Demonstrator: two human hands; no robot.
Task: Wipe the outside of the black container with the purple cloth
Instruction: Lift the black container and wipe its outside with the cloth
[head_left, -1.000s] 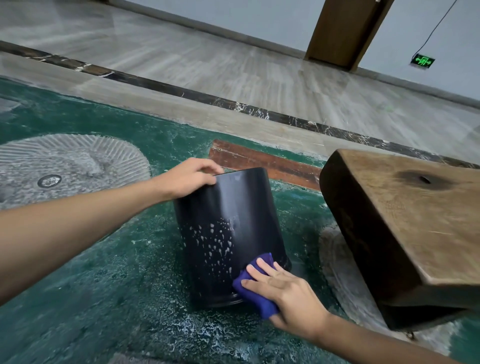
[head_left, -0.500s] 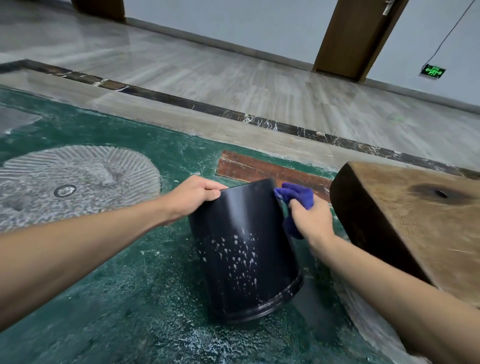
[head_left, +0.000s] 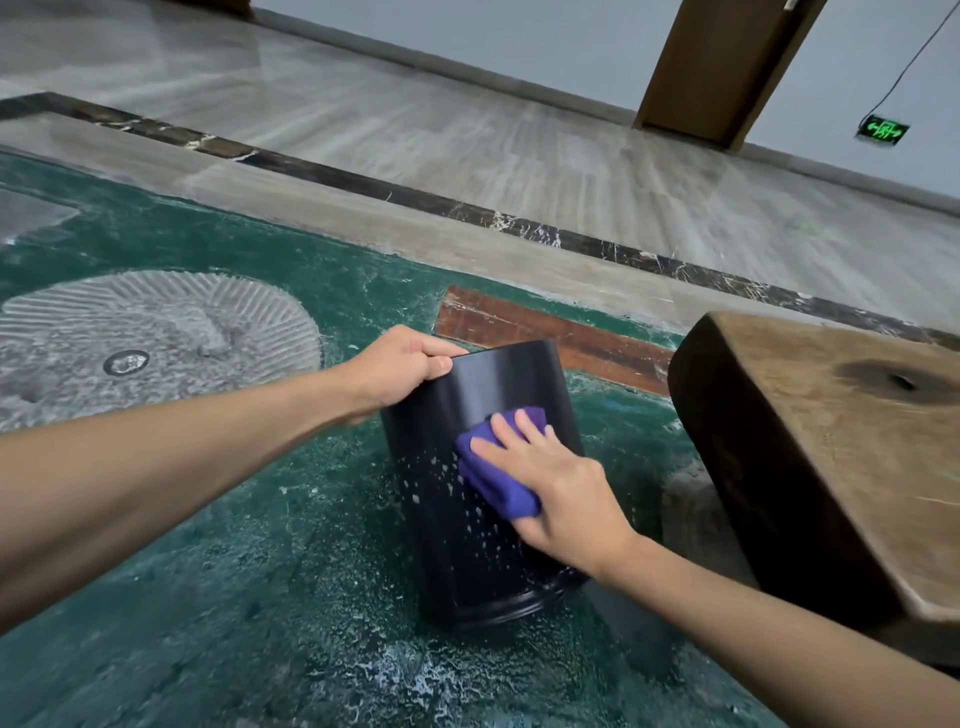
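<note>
The black container (head_left: 488, 499) stands on the green floor (head_left: 223, 597), bottom end up and leaning a little away from the camera, its ribbed rim down on the wet patch. White droplets speckle its near side, thickest around the middle and lower left. The left hand (head_left: 400, 371) grips the upper edge at the left, its fingers (head_left: 436, 358) curled over the top and the thumb against the wall. The right hand (head_left: 561, 493) lies flat on the near side with fingers straight and slightly spread, pressing the cloth (head_left: 498, 478) against the wall about halfway up; the purple cloth is bunched under the palm and shows above and left of the fingertips.

Close on the right sits a heavy wooden block (head_left: 831, 447), dark on its near face, with a dark knot hole on top; the right forearm passes just in front of it, and it stands near the container but apart from it. To the left, well apart, a grey round ribbed inlay (head_left: 156, 338) with a small metal disc (head_left: 126, 362) is set in the floor. Behind the container lies a reddish-brown strip (head_left: 545, 332), then a pale stone band with a dark marble border (head_left: 467, 213). Farther back are pale floor tiles, a brown door frame (head_left: 722, 67) and a grey wall. Low on that wall glows a green sign (head_left: 883, 128) with a cable running up from it; its symbols are too small to read
</note>
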